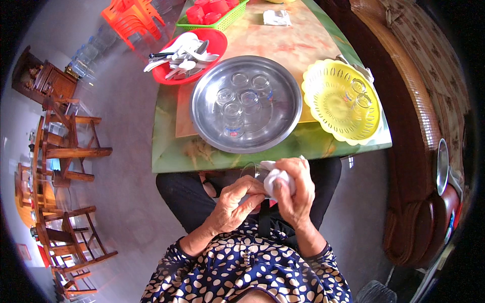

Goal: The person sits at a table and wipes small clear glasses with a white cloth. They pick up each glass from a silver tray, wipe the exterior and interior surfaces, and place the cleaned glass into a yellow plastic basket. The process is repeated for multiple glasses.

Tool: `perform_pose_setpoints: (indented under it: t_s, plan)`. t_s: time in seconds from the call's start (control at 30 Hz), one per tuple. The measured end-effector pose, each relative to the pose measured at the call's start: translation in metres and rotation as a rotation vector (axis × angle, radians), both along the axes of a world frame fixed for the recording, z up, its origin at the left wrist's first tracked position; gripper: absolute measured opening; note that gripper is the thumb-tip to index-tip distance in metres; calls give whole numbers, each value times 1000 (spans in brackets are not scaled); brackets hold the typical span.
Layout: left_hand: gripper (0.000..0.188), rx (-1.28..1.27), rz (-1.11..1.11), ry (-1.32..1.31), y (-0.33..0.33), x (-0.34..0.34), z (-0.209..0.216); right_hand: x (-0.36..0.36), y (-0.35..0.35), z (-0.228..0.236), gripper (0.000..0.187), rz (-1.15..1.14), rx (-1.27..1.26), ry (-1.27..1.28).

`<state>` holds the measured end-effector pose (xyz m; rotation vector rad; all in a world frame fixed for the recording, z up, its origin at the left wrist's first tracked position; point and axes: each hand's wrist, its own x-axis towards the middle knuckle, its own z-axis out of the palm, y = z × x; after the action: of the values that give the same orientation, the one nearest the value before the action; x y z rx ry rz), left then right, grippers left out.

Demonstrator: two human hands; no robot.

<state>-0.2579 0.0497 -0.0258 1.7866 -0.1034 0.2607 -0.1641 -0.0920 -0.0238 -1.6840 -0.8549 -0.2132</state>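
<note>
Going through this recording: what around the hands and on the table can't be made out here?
- Head view: much of the drinking glass, hidden by the left hand and white cloth.
- Head view: the cloth's full shape, bunched under the right hand.
- Head view: the green basket's far side, cut off by the top edge.

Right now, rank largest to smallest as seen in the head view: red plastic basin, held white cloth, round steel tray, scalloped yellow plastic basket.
Steel tray
Yellow basket
Red basin
Held white cloth, partly hidden
</note>
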Motion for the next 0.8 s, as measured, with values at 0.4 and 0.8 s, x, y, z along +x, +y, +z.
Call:
perform_pose_setpoints:
  t_s: [0.4, 0.8]
  plan:
    - [26, 167, -4, -24, -3, -1, 6, 2, -2, 12, 41, 204, -56, -54]
    - [14, 136, -43, -44, -7, -1, 1, 20, 2, 6, 21, 273, -35, 294]
